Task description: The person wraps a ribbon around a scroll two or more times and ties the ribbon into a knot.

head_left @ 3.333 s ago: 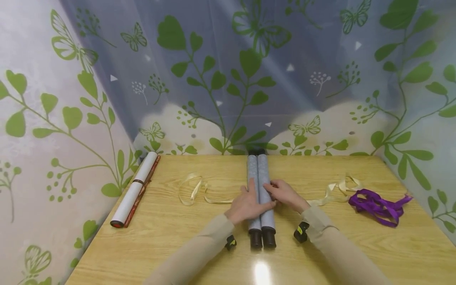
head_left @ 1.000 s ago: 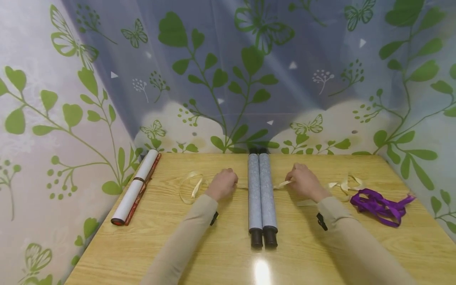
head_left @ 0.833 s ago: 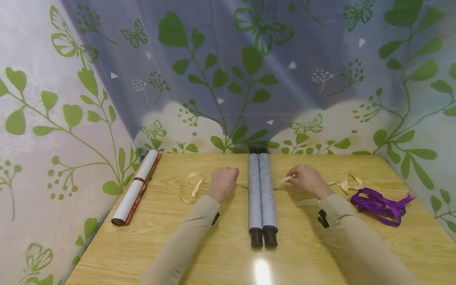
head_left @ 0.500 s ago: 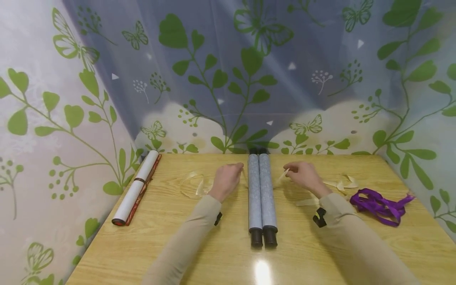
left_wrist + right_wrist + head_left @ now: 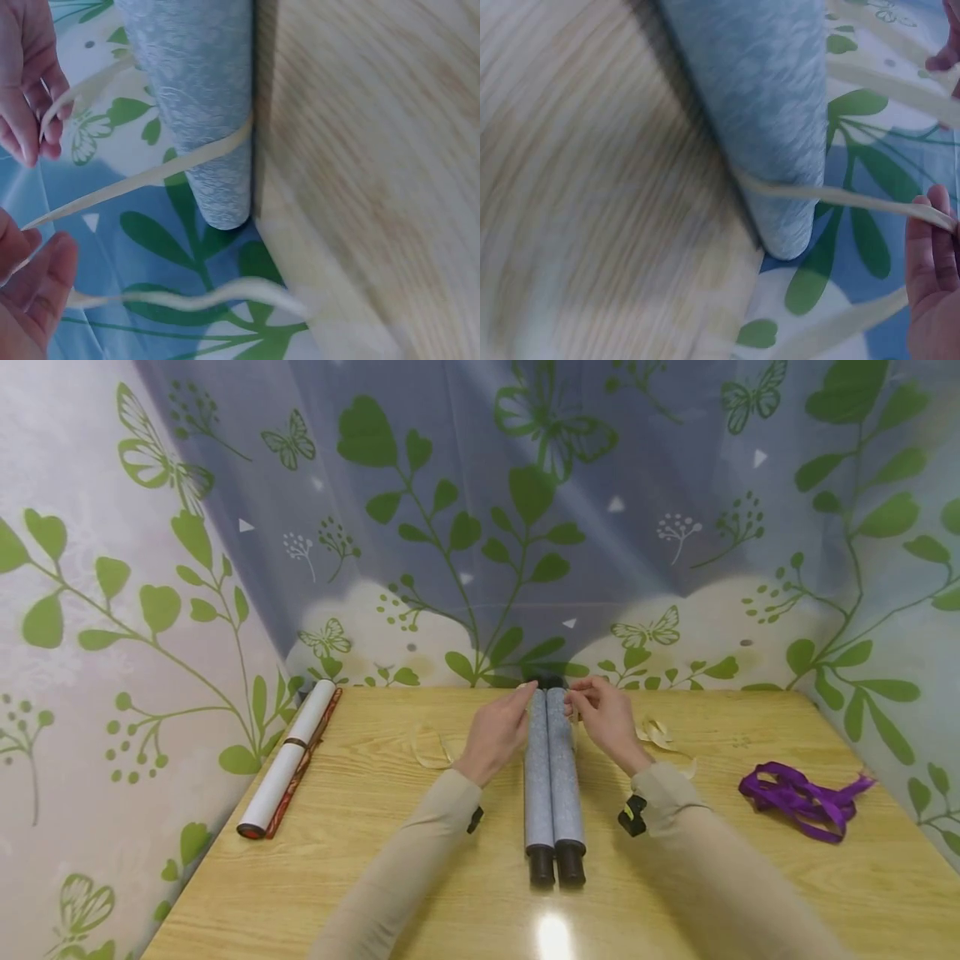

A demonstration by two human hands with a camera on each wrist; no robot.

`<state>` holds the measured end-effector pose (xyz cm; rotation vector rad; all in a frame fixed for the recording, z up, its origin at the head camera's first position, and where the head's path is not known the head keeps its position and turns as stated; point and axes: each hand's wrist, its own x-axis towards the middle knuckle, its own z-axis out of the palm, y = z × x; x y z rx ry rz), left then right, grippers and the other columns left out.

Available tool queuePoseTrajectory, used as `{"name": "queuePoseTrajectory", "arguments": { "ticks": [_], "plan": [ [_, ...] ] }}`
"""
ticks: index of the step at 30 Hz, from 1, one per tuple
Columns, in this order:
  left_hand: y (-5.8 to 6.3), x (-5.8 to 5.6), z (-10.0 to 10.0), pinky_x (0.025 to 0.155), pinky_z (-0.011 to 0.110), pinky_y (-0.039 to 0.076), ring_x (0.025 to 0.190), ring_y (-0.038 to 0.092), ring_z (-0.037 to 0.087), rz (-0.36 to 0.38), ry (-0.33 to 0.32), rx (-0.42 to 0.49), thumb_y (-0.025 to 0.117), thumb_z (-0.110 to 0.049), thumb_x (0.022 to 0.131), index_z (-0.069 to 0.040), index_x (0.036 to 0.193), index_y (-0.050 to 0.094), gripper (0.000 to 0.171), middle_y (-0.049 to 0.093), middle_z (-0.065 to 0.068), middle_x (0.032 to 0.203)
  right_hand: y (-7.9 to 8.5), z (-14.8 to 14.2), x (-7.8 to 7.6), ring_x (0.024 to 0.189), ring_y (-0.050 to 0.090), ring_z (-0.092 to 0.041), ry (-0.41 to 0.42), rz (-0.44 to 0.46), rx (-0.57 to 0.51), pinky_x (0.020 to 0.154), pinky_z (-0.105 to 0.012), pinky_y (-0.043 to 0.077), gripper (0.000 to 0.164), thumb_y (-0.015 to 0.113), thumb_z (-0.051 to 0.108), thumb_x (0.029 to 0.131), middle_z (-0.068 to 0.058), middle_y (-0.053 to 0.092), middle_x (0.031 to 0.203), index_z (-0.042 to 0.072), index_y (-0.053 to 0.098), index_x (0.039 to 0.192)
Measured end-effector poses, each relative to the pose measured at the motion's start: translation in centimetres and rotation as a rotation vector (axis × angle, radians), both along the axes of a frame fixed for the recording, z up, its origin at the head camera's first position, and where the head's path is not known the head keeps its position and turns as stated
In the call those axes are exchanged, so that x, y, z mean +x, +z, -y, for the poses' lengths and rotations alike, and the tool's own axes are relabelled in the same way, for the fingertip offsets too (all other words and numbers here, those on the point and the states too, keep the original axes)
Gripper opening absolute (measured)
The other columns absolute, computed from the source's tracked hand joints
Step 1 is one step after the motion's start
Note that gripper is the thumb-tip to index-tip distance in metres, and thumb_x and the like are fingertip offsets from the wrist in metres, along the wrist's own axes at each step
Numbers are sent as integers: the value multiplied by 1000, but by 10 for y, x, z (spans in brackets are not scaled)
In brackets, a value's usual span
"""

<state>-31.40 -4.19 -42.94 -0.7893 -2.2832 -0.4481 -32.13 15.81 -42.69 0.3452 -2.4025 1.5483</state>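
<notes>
The cream ribbon (image 5: 142, 180) rises from low on the outer sides of 2 grey-blue rolls (image 5: 565, 793), which lie side by side on the desk (image 5: 480, 914); its 2 lengths reach the hands above the rolls' far part. The left hand (image 5: 497, 729) pinches 1 length and the right hand (image 5: 609, 723) the other, fingers clamped on the strip in both. It should prove feather-light, limp and smooth enough to slip or twist, so a flat pinch close to the rolls looks the surest hold. The rolls seem firm, with a covering that might crease under a hard pull; their middle is the safer place to steady them. The stretch of ribbon presumably under the rolls is hidden, the right wrist view is blurred and cuts off much of that hand, and the loose tails are hard to trace.
</notes>
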Motion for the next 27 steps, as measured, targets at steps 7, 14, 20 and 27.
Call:
{"name": "queuePoseTrajectory", "arguments": {
  "ticks": [7, 14, 20, 27],
  "plan": [
    [8, 3, -3, 90, 36, 54, 118, 62, 27, 94, -31, -53, 54, 5, 92, -1, 145, 44, 54, 60, 13, 136, 8, 16, -3, 99, 67, -36, 132, 84, 50, 79, -46, 58, 28, 56, 13, 100, -18, 68, 117, 3, 64, 125],
    [10, 1, -4, 102, 37, 48, 130, 52, 29, 164, -70, -38, 51, 8, 94, 0, 148, 38, 57, 57, 14, 138, 14, 29, 1, 101, 64, -26, 250, 167, 115, 78, -41, 56, 36, 60, 30, 98, -14, 67, 121, 8, 64, 127],
    [8, 1, -7, 74, 30, 52, 82, 64, 25, 440, -119, 146, 44, 4, 96, -2, 152, 31, 57, 63, 19, 125, 15, 31, -1, 61, 47, -19, 266, 283, -69, 61, -34, 44, 31, 52, 32, 102, -6, 60, 83, 3, 64, 102],
    [0, -2, -11, 63, 23, 48, 84, 66, 24, 630, -222, 386, 47, 6, 95, -6, 154, 24, 65, 64, 17, 126, 17, 31, 1, 63, 46, -17, 303, 340, -199, 63, -33, 44, 35, 45, 31, 105, -4, 57, 82, -1, 57, 97]
  ]
}}
